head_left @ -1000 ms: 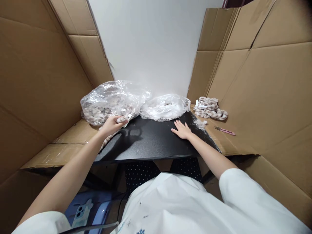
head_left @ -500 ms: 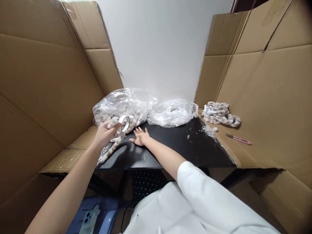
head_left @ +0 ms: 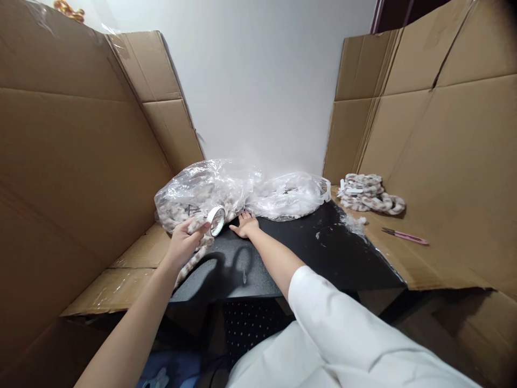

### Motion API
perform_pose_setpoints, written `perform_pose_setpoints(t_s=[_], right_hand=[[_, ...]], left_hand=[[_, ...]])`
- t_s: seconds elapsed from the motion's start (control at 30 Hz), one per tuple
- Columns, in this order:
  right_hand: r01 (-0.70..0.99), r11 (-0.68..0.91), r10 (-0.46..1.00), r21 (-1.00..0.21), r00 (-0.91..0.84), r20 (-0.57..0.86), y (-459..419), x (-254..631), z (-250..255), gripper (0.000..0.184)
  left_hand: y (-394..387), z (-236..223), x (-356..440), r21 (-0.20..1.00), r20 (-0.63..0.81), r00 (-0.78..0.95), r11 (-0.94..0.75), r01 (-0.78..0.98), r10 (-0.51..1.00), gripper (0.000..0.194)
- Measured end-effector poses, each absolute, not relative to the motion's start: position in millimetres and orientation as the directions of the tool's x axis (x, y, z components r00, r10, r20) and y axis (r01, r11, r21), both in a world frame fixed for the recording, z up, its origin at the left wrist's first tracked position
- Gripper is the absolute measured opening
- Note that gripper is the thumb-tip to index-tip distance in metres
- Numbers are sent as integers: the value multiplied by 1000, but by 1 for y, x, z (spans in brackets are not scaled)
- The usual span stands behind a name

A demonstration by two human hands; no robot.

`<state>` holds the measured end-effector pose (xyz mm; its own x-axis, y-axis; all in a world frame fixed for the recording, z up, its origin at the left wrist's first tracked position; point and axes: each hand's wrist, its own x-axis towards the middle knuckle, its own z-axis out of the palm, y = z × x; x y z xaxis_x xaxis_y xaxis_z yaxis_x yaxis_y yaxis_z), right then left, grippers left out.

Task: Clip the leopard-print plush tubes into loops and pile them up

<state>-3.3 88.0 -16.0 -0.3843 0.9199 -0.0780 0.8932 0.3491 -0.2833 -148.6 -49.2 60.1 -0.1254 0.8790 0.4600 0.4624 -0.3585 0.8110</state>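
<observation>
My left hand [head_left: 188, 237] is closed on a white ring [head_left: 217, 221] that looks like a small roll of tape; a fluffy white-and-brown piece also shows between its fingers. Below it a fluffy striped cord [head_left: 193, 265] trails over the left side of the black table [head_left: 307, 264]. My right hand [head_left: 245, 224] lies on the table with fingers outstretched and holds nothing. Its fingertips are near a large clear plastic bag [head_left: 202, 186] full of fluffy material and a smaller clear bag [head_left: 288, 196].
At the right, a bundle of fluffy cord [head_left: 369, 192] with white tags lies on cardboard. Pink-handled thread snips [head_left: 405, 235] lie in front of it, with loose fluff [head_left: 355, 223] at the table's right edge. Tall cardboard walls [head_left: 64, 178] stand on both sides.
My right hand has moved left across the table to beside the bags. My left hand has turned and drawn slightly back from the large bag, bringing the white ring into sight. The view has shifted.
</observation>
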Motion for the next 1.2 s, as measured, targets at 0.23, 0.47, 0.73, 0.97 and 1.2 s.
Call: perform_pose_setpoints(t_s=[0.23,0.47,0.73,0.97,1.2], right_hand=[[913,239,967,-330,-254,-3,51,58,-24,81],[921,257,960,-293,-279,-36,-5,168,-28,82],[988,44,996,-145,-56,-76,-19,250,-24,82],[946,216,969,-242,-238,-66,-19,159,-12,86],[889,334,927,-312,-370,-63,15,37,-17,79]], left_hand=[[-29,55,-145,610,480,85,-402,684,873,35],[6,30,-106,144,247,303,-344,928,920,28],[14,11,-106,323,454,146,-315,892,879,32],[9,-4,-118,523,610,-69,-335,784,789,32],[11,-11,-125,537,612,-94,-326,778,785,29]])
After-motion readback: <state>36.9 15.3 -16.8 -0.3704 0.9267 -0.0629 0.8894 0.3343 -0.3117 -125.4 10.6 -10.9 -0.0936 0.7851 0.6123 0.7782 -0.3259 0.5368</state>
